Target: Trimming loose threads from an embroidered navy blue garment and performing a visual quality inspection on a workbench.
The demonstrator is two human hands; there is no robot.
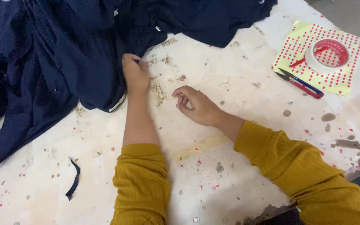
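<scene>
The left hand [135, 73] is pressing into the near edge of a heap of dark navy fabric [63, 54], its fingers closing on a fold of the cloth where the heap is meeting the bare desk [238, 83]. The right hand [196, 106] is resting on the desk just beside the left forearm, fingers curling loosely inward and holding nothing; it is lying apart from the fabric.

The fabric is lying bunched across the upper left of the desk, spilling past the left and far edges of the view, with soft, deep folds and a matte surface. A pale band is showing at its lower hem, near the left wrist. Both sleeves [142, 183] are showing a ribbed mustard-yellow knit.

The desk top is looking pale, worn and blotched, with brown stains and small red specks scattered over it. A broad open stretch is lying between the hands and the right side, and another in front of the left sleeve. A short curved scrap of dark strip [74, 179] is lying alone near the lower left, well apart from both hands.

At the far right, a yellow sheet dotted with small red stickers [338, 79] is lying flat near the desk's edge. A roll of tape [326, 56], round with a red core, is sitting on the sheet. Small thread snips [301, 83] with a red and blue handle are lying across the sheet's near edge.
</scene>
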